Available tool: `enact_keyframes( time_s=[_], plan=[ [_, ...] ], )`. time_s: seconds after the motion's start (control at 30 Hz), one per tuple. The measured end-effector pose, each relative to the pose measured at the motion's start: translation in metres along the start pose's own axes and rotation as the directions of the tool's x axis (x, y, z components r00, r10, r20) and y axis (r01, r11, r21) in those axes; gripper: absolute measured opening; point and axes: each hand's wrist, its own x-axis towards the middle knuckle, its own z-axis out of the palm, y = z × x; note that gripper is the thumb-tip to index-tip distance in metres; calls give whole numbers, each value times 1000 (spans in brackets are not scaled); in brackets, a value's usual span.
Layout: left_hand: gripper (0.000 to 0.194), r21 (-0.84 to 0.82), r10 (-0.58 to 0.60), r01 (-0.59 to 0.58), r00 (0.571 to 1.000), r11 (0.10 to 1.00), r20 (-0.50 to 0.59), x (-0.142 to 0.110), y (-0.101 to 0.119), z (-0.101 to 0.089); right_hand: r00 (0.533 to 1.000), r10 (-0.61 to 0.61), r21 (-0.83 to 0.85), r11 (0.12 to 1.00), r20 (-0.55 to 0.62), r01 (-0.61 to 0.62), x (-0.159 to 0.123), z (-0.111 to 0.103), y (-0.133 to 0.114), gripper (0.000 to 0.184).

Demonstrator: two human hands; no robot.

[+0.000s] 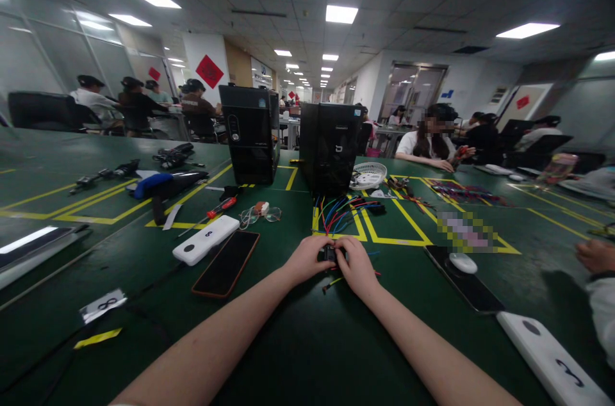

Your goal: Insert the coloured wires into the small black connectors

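Observation:
Both hands meet at the middle of the green table, just in front of a bundle of coloured wires. My left hand has its fingers closed on a small black connector. From the other side my right hand pinches the same piece. Red, blue and green wires fan out behind the fingers toward a second black plug. A short yellow-green wire end pokes out below my right hand. The fingers partly cover the connector, so its exact form is hidden.
Two black computer towers stand behind the wires. To the left lie a phone, a white power bank, glasses and a screwdriver. Another phone lies right, near a co-worker's hand.

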Motion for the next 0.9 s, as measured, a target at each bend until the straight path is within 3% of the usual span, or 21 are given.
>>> enact_keyframes(
  time_s=[0.23,0.37,0.5,0.73,0.9],
  plan=[
    [37,47,-154,155,988,987,-25,0,-12,5,996,48,26,999,-69,-46,1,-9,0,14],
    [33,78,-169,173,984,982,-61,1,-16,7,987,-29,-2,1000,159,29,2,-15,-8,15],
    [31,81,-182,188,980,979,-84,1,-16,6,893,-78,-124,981,444,147,3,-24,-21,16],
    [31,94,-186,195,978,976,-94,0,-13,5,825,90,-350,927,558,135,5,-46,-30,33],
    [31,96,-186,194,978,976,-95,1,-14,6,748,180,-421,895,639,145,4,-40,-32,18]
  ],
)
